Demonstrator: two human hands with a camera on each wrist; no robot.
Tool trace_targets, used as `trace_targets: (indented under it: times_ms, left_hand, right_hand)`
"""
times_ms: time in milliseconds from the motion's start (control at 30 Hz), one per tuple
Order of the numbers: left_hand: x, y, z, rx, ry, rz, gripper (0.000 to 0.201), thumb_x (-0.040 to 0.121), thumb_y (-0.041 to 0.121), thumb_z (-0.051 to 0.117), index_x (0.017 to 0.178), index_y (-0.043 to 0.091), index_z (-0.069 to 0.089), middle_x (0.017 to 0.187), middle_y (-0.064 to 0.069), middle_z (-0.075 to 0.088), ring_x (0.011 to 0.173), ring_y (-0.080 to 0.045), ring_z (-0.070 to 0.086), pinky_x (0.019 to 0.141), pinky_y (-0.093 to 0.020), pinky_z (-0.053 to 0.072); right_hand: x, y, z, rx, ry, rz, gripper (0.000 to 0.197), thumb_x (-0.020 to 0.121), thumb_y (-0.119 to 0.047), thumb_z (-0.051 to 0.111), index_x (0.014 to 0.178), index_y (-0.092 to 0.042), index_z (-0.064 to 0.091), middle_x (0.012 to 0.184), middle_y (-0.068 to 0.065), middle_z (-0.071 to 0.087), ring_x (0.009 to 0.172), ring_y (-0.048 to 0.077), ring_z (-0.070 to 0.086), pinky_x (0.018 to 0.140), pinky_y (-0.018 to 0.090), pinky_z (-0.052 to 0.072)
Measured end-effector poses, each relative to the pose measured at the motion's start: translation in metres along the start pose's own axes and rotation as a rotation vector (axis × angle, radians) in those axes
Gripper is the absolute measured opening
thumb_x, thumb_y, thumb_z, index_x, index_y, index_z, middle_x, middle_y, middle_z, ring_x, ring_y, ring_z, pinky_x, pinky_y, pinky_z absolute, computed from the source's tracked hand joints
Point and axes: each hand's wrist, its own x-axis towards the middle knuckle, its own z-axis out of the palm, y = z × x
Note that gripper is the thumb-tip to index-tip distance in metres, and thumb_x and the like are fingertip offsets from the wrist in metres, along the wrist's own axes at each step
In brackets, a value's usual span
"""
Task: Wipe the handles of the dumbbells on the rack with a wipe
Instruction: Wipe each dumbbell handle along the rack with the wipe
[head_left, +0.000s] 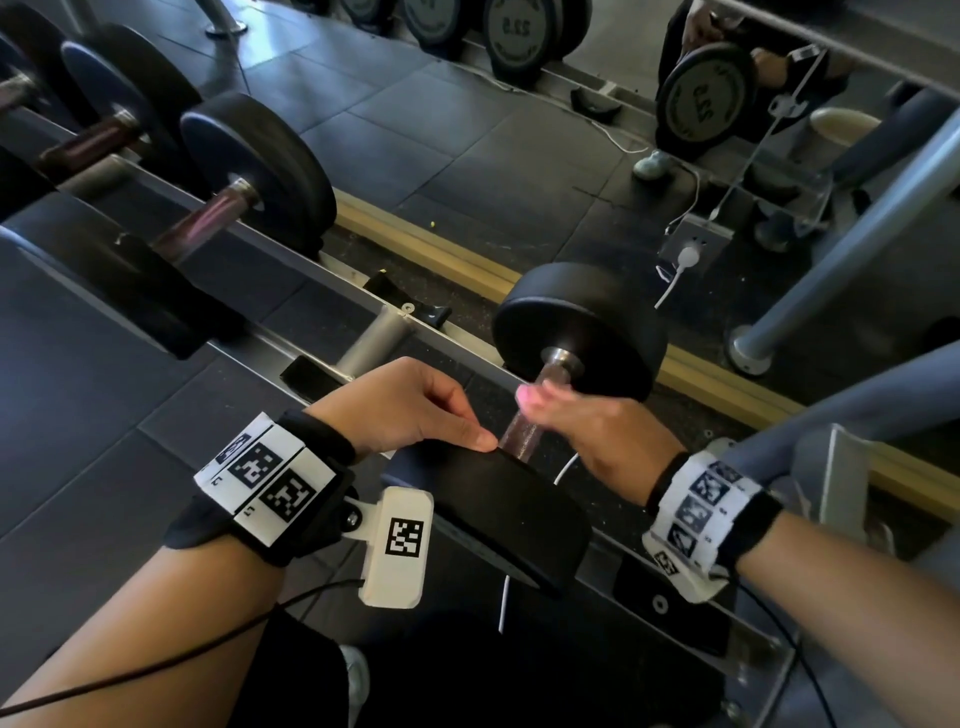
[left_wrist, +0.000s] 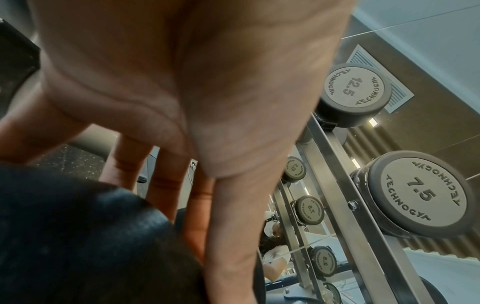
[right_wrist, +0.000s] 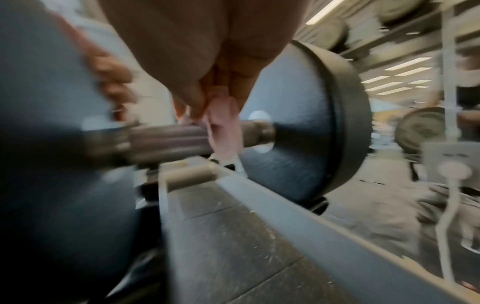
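A black dumbbell lies on the rack rail (head_left: 457, 332) low in the head view, its far head (head_left: 587, 322) toward the mirror and its near head (head_left: 498, 509) toward me. My left hand (head_left: 441, 415) rests on the near head (left_wrist: 78, 236), fingers fairly straight over its edge and the thumb on top. My right hand (head_left: 566, 415) pinches a pink wipe (head_left: 529, 397) against the metal handle (head_left: 519, 439), close to the far head. In the blurred right wrist view the wipe (right_wrist: 224, 131) drapes over the handle (right_wrist: 166, 142).
More black dumbbells (head_left: 254, 171) lie on the same rail to the left. A mirror behind reflects the rack. A white cable (head_left: 675, 280) hangs from a plug by a grey post (head_left: 831, 249). Upper shelves hold the 12.5 (left_wrist: 353, 92) and 7.5 (left_wrist: 418, 193) dumbbells.
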Motion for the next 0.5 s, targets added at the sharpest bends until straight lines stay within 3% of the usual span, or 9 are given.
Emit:
trace_targets:
  times_ms: [67, 133, 200, 233, 267, 300, 367, 433, 500]
  left_hand:
    - [0.001, 0.000, 0.000, 0.004, -0.002, 0.002, 0.037, 0.056, 0.050, 0.076, 0.079, 0.022, 0.074, 0.081, 0.010, 0.074, 0.077, 0.001, 0.067, 0.082, -0.028, 0.047]
    - [0.001, 0.000, -0.001, -0.003, -0.010, 0.001, 0.035, 0.056, 0.050, 0.076, 0.078, 0.022, 0.074, 0.079, 0.010, 0.074, 0.076, 0.001, 0.067, 0.079, -0.028, 0.047]
    - [0.001, 0.000, -0.002, -0.008, -0.021, 0.003, 0.036, 0.055, 0.050, 0.076, 0.077, 0.022, 0.073, 0.080, 0.008, 0.074, 0.078, -0.001, 0.068, 0.081, -0.029, 0.049]
    - [0.001, 0.000, -0.002, -0.011, -0.024, 0.001, 0.036, 0.056, 0.049, 0.076, 0.079, 0.021, 0.073, 0.082, 0.007, 0.074, 0.079, -0.003, 0.068, 0.083, -0.030, 0.050]
    - [0.001, 0.000, -0.001, -0.014, -0.026, 0.000, 0.036, 0.057, 0.047, 0.076, 0.079, 0.020, 0.073, 0.083, 0.006, 0.074, 0.080, -0.004, 0.069, 0.084, -0.030, 0.050]
    - [0.001, 0.000, -0.001, -0.016, -0.028, 0.002, 0.034, 0.058, 0.046, 0.076, 0.079, 0.019, 0.073, 0.083, 0.006, 0.074, 0.080, -0.004, 0.069, 0.083, -0.029, 0.050]
    - [0.001, 0.000, -0.001, -0.017, -0.026, 0.009, 0.034, 0.058, 0.045, 0.076, 0.080, 0.019, 0.073, 0.083, 0.005, 0.074, 0.079, -0.004, 0.069, 0.082, -0.028, 0.049]
    - [0.002, 0.001, -0.001, -0.015, -0.029, 0.014, 0.037, 0.056, 0.047, 0.076, 0.080, 0.019, 0.073, 0.084, 0.005, 0.074, 0.079, -0.004, 0.068, 0.081, -0.028, 0.049]
    - [0.003, 0.001, -0.001, -0.017, -0.031, 0.014, 0.040, 0.053, 0.049, 0.075, 0.080, 0.019, 0.072, 0.084, 0.004, 0.074, 0.082, -0.007, 0.069, 0.085, -0.031, 0.051]
  right_hand:
    - [-0.015, -0.011, 0.008, 0.075, -0.066, -0.088, 0.056, 0.098, -0.014, 0.052, 0.151, -0.025, 0.036, 0.154, 0.001, 0.043, 0.141, 0.014, 0.042, 0.113, 0.041, 0.043]
    - [-0.020, -0.011, 0.015, 0.018, -0.041, -0.134, 0.051, 0.101, -0.032, 0.043, 0.152, -0.034, 0.035, 0.155, 0.002, 0.042, 0.141, 0.017, 0.043, 0.113, 0.039, 0.042]
    - [-0.015, -0.004, 0.015, -0.013, 0.092, -0.064, 0.046, 0.100, -0.053, 0.041, 0.144, -0.041, 0.047, 0.147, -0.001, 0.051, 0.133, 0.014, 0.050, 0.107, 0.031, 0.045]
    - [-0.012, -0.001, 0.014, 0.027, 0.164, 0.028, 0.045, 0.097, -0.058, 0.048, 0.137, -0.040, 0.055, 0.137, -0.004, 0.059, 0.124, 0.010, 0.057, 0.100, 0.026, 0.049]
    - [-0.010, 0.003, 0.012, 0.035, 0.264, 0.078, 0.039, 0.095, -0.050, 0.059, 0.130, -0.035, 0.062, 0.126, -0.004, 0.066, 0.112, 0.007, 0.061, 0.093, 0.023, 0.052]
    - [-0.007, 0.007, 0.010, -0.031, 0.313, 0.087, 0.038, 0.092, -0.031, 0.068, 0.130, -0.029, 0.065, 0.121, -0.002, 0.068, 0.104, 0.004, 0.059, 0.087, 0.021, 0.053]
    - [-0.006, 0.017, 0.012, -0.028, 0.304, 0.109, 0.053, 0.092, -0.005, 0.065, 0.141, -0.024, 0.056, 0.133, -0.002, 0.064, 0.105, 0.002, 0.047, 0.088, 0.025, 0.053]
    - [-0.006, 0.023, 0.015, 0.111, 0.312, 0.193, 0.053, 0.099, -0.008, 0.054, 0.147, -0.027, 0.043, 0.146, -0.013, 0.050, 0.111, 0.004, 0.048, 0.097, 0.025, 0.047]
    - [-0.004, 0.025, 0.021, 0.242, 0.367, 0.237, 0.049, 0.100, -0.019, 0.054, 0.146, -0.030, 0.044, 0.143, -0.022, 0.045, 0.119, 0.000, 0.048, 0.101, 0.019, 0.042]
